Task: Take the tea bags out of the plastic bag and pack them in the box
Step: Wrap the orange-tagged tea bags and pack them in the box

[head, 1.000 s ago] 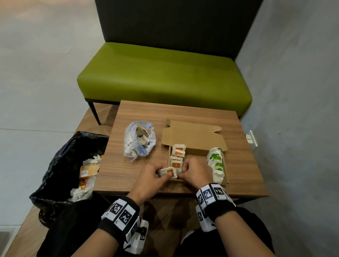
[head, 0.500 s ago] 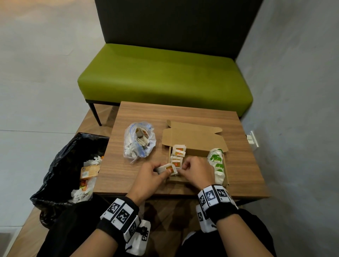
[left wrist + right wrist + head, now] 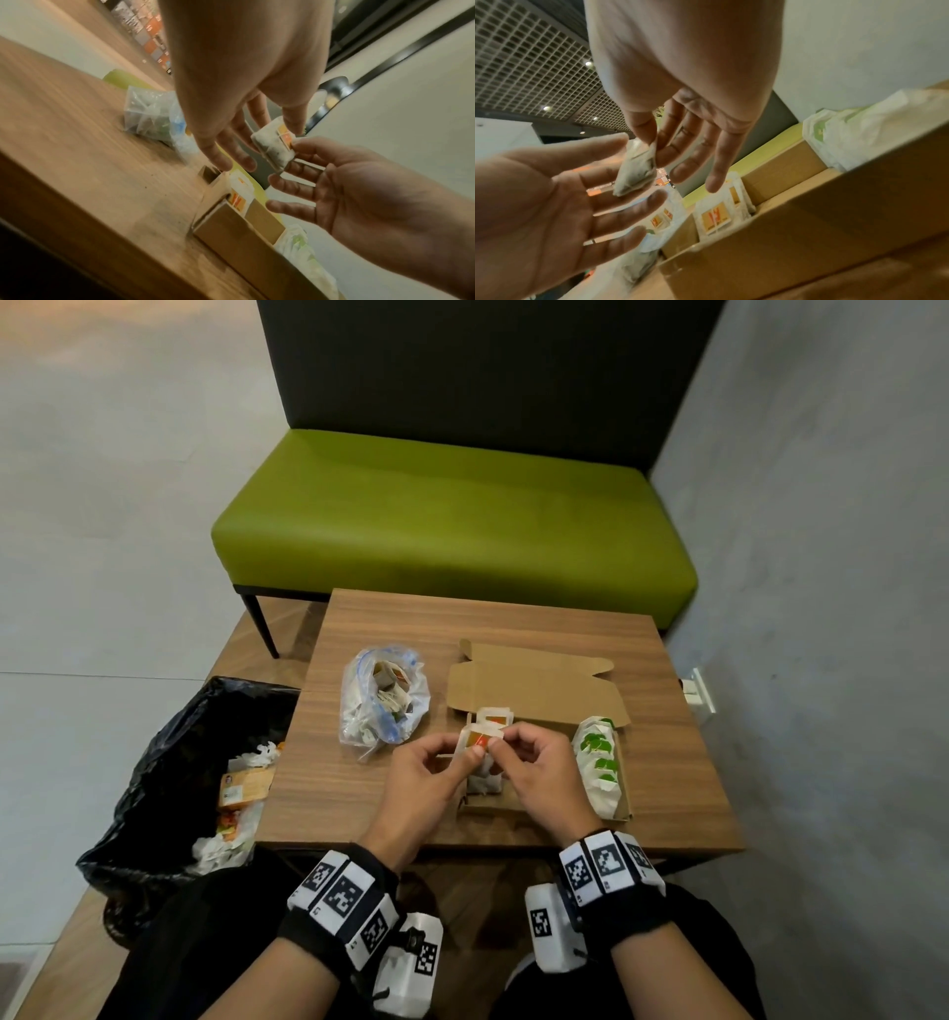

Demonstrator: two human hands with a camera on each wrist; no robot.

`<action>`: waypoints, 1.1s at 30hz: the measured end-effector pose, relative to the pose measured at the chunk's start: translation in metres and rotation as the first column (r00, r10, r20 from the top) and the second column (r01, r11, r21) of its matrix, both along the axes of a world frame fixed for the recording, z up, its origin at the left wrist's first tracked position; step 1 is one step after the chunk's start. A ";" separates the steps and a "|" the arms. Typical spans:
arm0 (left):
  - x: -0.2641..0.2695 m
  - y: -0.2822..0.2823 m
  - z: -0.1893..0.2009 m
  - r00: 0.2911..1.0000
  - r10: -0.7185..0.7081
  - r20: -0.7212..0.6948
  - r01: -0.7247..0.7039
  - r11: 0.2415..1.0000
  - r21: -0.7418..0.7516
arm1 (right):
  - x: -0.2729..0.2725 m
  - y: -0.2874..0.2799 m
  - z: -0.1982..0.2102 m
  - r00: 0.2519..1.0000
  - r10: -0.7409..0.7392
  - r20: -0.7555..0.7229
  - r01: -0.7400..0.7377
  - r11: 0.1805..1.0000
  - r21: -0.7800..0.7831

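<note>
Both hands hold one tea bag (image 3: 480,741) with an orange tag just above the open cardboard box (image 3: 624,765). My left hand (image 3: 464,755) pinches it from the left with thumb and finger. My right hand (image 3: 506,742) pinches its right edge. In the left wrist view the tea bag (image 3: 273,147) sits between the left hand (image 3: 277,125) and the right fingertips (image 3: 299,145). In the right wrist view the right hand (image 3: 654,146) nips the tea bag's (image 3: 635,170) top corner. Orange-tagged bags (image 3: 494,717) and green-tagged bags (image 3: 598,757) stand in the box. The clear plastic bag (image 3: 382,706) lies left of it.
The box's lid flap (image 3: 534,688) lies open toward the far side of the small wooden table (image 3: 328,762). A black bin bag (image 3: 169,762) with wrappers stands on the floor at the left. A green bench (image 3: 452,521) is behind, and a grey wall at the right.
Both hands have lifted the orange-tagged tea bag from low at the box's front left corner to a spot above the box, farther from me.
</note>
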State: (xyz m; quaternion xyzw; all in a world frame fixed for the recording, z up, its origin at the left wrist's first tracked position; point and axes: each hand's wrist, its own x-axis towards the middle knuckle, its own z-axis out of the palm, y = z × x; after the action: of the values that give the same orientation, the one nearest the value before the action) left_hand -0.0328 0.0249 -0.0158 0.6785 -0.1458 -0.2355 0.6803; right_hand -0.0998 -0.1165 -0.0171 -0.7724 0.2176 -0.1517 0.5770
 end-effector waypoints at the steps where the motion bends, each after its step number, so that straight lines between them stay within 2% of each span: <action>1: 0.001 0.001 -0.001 0.999 -0.002 0.041 0.001 1.000 0.027 | 0.000 -0.002 -0.001 1.000 0.014 -0.008 -0.015 1.000 -0.013; 8: 0.007 -0.001 -0.011 0.995 -0.008 0.099 -0.004 0.992 0.129 | -0.002 -0.009 -0.005 0.998 0.026 -0.054 -0.029 0.998 -0.054; 11: 0.008 0.000 -0.015 0.988 -0.023 0.155 -0.025 0.953 0.301 | -0.003 -0.024 -0.012 0.986 -0.080 -0.149 0.045 0.974 -0.224; 14: 0.009 0.002 -0.023 0.986 -0.082 0.147 0.003 0.884 0.467 | -0.004 -0.030 -0.016 0.924 -0.049 -0.378 -0.099 0.927 -0.362; 16: 0.009 0.002 -0.029 0.986 -0.102 0.129 0.023 0.861 0.508 | -0.003 -0.028 -0.021 0.864 0.008 -0.503 -0.234 0.892 -0.388; 18: 0.008 0.001 -0.033 0.987 -0.107 0.120 0.029 0.853 0.521 | -0.001 -0.024 -0.027 0.827 0.021 -0.561 -0.302 0.860 -0.412; 25: 0.007 0.001 -0.038 0.982 -0.125 0.140 0.027 0.831 0.555 | 0.004 -0.012 -0.035 0.856 -0.138 -0.498 -0.180 0.824 -0.537; 33: 0.006 0.000 -0.037 0.975 -0.141 0.173 0.014 0.811 0.584 | 0.001 -0.016 -0.031 0.787 -0.189 -0.587 -0.198 0.824 -0.531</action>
State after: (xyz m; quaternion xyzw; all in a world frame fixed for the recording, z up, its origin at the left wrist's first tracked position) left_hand -0.0265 0.0248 -0.0530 0.8675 -0.1650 -0.2241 0.4122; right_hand -0.0991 -0.1328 -0.0478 -0.9146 0.3363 0.0528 0.2181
